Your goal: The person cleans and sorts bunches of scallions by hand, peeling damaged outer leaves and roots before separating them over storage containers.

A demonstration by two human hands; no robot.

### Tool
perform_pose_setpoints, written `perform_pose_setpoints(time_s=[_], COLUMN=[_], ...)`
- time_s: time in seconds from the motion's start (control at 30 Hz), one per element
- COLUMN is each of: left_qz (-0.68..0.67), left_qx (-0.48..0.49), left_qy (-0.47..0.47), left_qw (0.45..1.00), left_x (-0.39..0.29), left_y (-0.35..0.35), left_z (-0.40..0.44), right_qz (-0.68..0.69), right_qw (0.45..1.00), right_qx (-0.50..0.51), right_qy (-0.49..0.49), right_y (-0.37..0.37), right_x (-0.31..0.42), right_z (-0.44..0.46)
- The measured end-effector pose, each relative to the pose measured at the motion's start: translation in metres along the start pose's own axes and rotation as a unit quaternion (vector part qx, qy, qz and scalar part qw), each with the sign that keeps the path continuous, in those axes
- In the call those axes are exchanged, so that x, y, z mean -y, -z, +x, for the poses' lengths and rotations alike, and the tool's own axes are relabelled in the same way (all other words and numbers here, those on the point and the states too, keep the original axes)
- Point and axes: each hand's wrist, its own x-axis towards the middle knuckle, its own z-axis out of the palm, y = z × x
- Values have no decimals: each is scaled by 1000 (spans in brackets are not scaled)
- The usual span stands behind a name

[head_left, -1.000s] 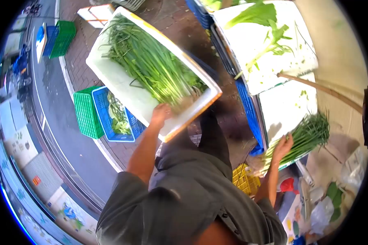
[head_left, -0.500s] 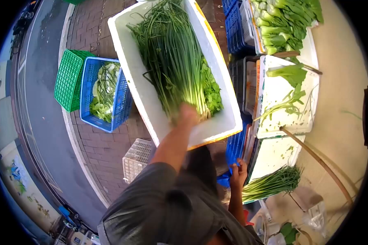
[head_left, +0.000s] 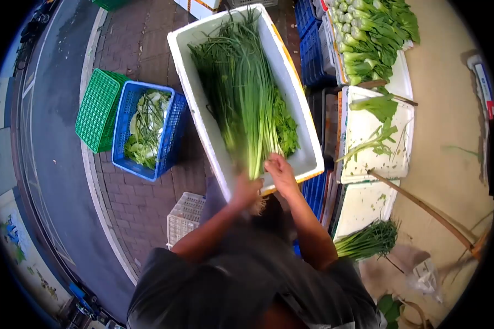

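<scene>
A white foam box [head_left: 200,118] in front of me holds a thick bunch of long scallions [head_left: 241,93], with leafy green herbs [head_left: 284,123] along its right side. At the near rim, my left hand [head_left: 247,191] is closed round the pale lower stems of some scallions; it is blurred, and roots poke out below it. My right hand [head_left: 280,171] is just to its right, fingers curled and pinching at the white stem ends. Its fingertips are partly hidden.
A blue crate [head_left: 173,129] of leafy trimmings and a green crate [head_left: 100,109] stand to the left, above a white crate [head_left: 184,219]. On the right are bok choy [head_left: 362,44], foam lids [head_left: 362,211] with loose leaves, more scallions [head_left: 370,239] and a wooden stick [head_left: 422,208].
My left hand has moved toward me to the box's near rim, now with scallion stems in it. My right hand has come from the right-hand side to the stems in the box.
</scene>
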Motion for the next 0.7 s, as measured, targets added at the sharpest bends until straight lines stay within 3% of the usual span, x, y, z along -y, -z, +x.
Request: perform_pose_setpoints(time_s=[0.1,0.2,0.23,0.33,0.47,0.5,0.6,0.67,0.7], left_qz=[-103,-112,-143,-229,-277,-275,-298,-312,-317], left_qx=[66,86,82,60,94,110,131,139,142], left_qy=[67,118,138,173,142,121,143,143,137], left_qw=[990,983,977,956,946,947,935,929,927], left_x=[-9,-12,-10,11,23,16,18,22,25], left_y=[35,71,81,100,131,139,153,161,163], left_z=[-27,-27,-23,-19,-21,-22,-20,-19,-18], right_qz=[41,-39,-144,83,80,24,9,-107,-104], right_qw=[999,998,989,994,997,998,995,971,957], right_qx=[-11,46,35,-5,-8,8,101,180,229], right_qy=[-19,-20,20,-69,11,61,17,111,143], right_y=[-41,-54,-57,-56,-74,-92,-158,-211,-238], right_x=[9,-3,-5,15,91,113,164,177,188], right_z=[-13,-18,-17,-34,-63,-70,-87,-91,-96])
